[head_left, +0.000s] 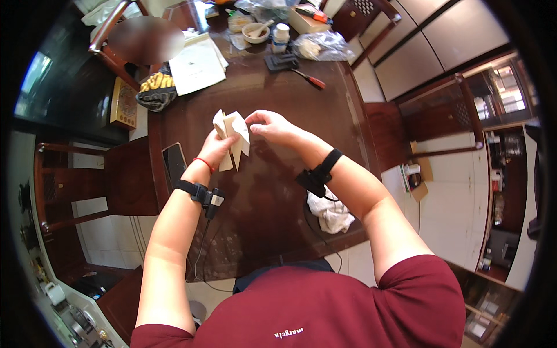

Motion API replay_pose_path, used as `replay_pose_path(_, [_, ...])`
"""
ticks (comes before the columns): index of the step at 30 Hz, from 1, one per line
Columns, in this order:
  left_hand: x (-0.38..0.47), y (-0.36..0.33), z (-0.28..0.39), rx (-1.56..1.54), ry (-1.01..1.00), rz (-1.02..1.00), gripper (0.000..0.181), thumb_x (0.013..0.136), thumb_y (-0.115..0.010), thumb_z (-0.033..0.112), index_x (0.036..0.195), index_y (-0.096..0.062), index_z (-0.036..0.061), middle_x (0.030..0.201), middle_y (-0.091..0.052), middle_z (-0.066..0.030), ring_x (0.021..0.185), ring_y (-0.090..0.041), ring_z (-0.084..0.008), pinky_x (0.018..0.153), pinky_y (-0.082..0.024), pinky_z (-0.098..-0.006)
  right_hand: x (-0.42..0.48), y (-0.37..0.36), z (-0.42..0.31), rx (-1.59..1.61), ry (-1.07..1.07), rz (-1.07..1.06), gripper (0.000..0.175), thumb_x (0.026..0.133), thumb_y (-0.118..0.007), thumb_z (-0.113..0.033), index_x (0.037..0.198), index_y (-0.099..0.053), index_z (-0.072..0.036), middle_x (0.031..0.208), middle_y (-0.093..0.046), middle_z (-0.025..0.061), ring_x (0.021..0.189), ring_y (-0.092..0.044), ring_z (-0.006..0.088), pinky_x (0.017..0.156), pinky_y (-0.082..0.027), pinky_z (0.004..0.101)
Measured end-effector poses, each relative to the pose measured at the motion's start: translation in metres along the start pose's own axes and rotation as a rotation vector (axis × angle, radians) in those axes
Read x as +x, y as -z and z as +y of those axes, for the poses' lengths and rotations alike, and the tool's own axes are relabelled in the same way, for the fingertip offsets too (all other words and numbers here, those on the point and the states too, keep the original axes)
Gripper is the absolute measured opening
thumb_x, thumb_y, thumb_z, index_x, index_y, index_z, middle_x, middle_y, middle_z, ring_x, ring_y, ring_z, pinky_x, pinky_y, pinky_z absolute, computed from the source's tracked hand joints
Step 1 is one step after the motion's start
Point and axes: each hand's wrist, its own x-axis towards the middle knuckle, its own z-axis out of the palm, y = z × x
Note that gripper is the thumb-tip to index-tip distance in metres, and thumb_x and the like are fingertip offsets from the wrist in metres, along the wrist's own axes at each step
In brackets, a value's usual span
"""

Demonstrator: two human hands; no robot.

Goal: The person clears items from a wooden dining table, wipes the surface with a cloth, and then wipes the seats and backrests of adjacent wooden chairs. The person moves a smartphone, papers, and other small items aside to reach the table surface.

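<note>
Folded pale paper [235,126], its flaps standing apart, is held above the dark wooden table [261,195]. My left hand [219,147] grips its lower left part, with the thumb across the folds. My right hand [272,126] is just right of the paper, thumb and forefinger apart; nothing shows between them, and whether a fingertip touches the paper's edge I cannot tell. A smartphone [175,162] lies by the table's left edge, beside my left wrist. Under my right forearm a crumpled white cloth [331,213] lies near the table's right edge.
At the far side are a stack of papers [198,65], a black and yellow bag [157,92], a bowl with a spoon [256,33], a white bottle [280,38], a plastic bag [324,45] and a red-handled screwdriver [314,81]. Cables hang from straps on both forearms. Chairs flank the table.
</note>
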Motion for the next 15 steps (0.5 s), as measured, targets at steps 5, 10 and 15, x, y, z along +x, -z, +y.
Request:
replay_pose_path(5, [-0.05, -0.058, -0.023, 0.054, 0.124, -0.193, 0.045, 0.087, -0.07, 0.018, 0.127, -0.055, 0.0024, 0.112, -0.066, -0.0087, 0.101, -0.063, -0.0202, 0.088, -0.051, -0.0363, -0.114, 0.036, -0.028, 0.278, 0.017, 0.004, 0.031, 0.094, -0.061, -0.014, 0.122, -0.06, -0.002, 0.116, -0.064, 0.0082, 0.102, -0.061, 0.0148, 0.09, -0.05, 0.0313])
replay_pose_path(10, [-0.088, -0.111, -0.058, 0.08, 0.136, -0.298, 0.04, 0.086, -0.071, 0.017, 0.122, -0.059, 0.0029, 0.111, -0.067, -0.0081, 0.099, -0.064, -0.0199, 0.089, -0.051, -0.0358, -0.225, 0.07, -0.057, 0.22, -0.03, 0.251, 0.031, 0.095, -0.061, -0.017, 0.123, -0.06, -0.004, 0.115, -0.064, 0.007, 0.095, -0.064, 0.0127, 0.083, -0.05, 0.0272])
replay_pose_path(15, [-0.103, -0.15, -0.084, 0.235, 0.205, -0.458, 0.042, 0.086, -0.071, 0.015, 0.125, -0.059, 0.0037, 0.111, -0.067, -0.0068, 0.098, -0.063, -0.0184, 0.087, -0.051, -0.0342, -0.313, 0.073, -0.044, 0.217, -0.08, 0.391, 0.027, 0.096, -0.059, -0.015, 0.12, -0.06, -0.001, 0.112, -0.063, 0.0085, 0.097, -0.063, 0.0146, 0.086, -0.05, 0.0276])
